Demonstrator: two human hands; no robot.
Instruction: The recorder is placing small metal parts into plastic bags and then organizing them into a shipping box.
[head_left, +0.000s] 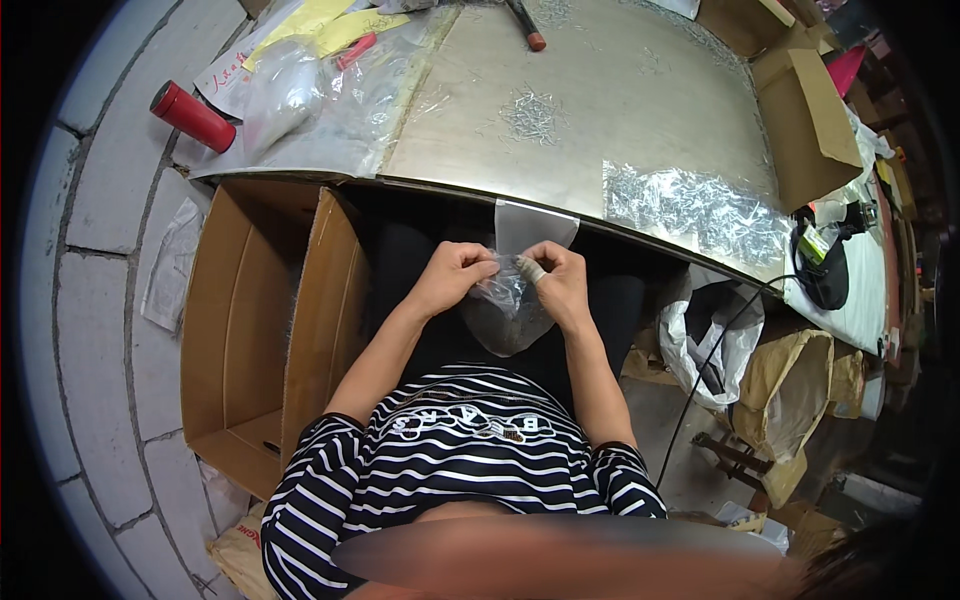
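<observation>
A clear plastic bag (508,322) hangs over my lap in front of the table edge, its lower part looking grey and bulging. At its top left, my left hand (453,272) pinches the plastic between thumb and fingers. My right hand (556,280) grips the top right part of the same bag, with a pale wrap around one finger. Behind the hands, a translucent sheet (536,228) hangs down from the table edge. What fills the bag cannot be made out.
On the metal-topped table (470,120) lie a pile of small metal pieces (533,117) and a clear bag of metal pieces (690,205). A red flask (193,117) stands at the left. Open cardboard boxes (235,330) flank my left; a white sack (690,360) stands right.
</observation>
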